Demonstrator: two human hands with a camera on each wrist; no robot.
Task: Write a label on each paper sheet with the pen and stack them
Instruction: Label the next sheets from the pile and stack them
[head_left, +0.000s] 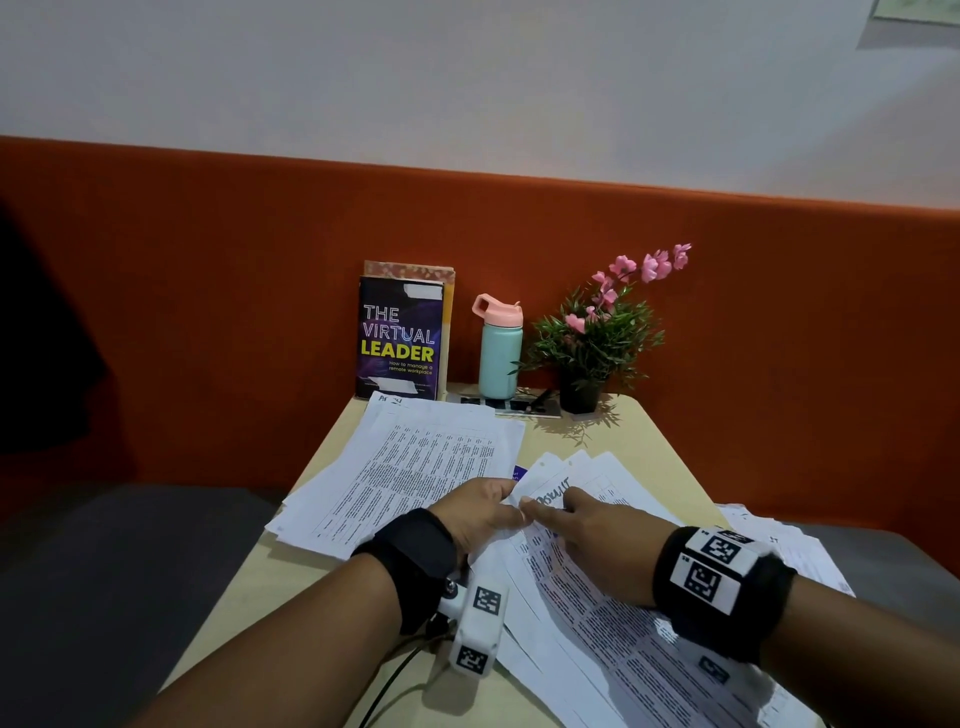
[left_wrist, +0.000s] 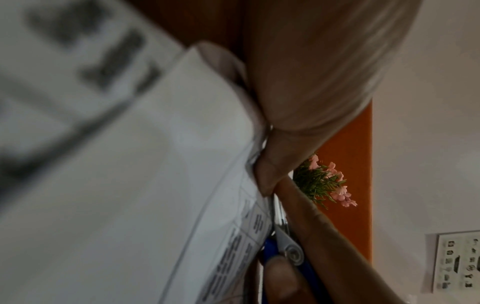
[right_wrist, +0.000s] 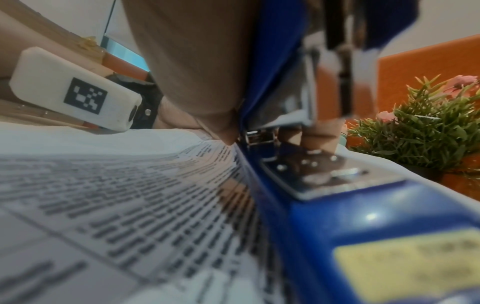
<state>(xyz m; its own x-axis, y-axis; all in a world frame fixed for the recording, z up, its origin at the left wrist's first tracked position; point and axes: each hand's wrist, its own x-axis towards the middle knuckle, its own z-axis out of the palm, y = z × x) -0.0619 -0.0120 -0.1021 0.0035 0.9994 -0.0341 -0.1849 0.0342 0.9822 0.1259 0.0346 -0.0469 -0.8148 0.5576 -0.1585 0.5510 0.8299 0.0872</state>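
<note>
Several printed sheets lie fanned on the table's right half; the top one bears a handwritten label. My left hand pinches the top corner of these sheets, its fingers curled on the edge. My right hand rests on the same corner and grips a blue stapler, which the hand hides in the head view. The stapler sits against the paper edge. A second pile of sheets lies at the left. I see no pen in either hand.
A book, a teal bottle and a potted plant with pink flowers stand at the table's far edge against an orange backrest. More sheets hang over the right edge. A cable runs off the front.
</note>
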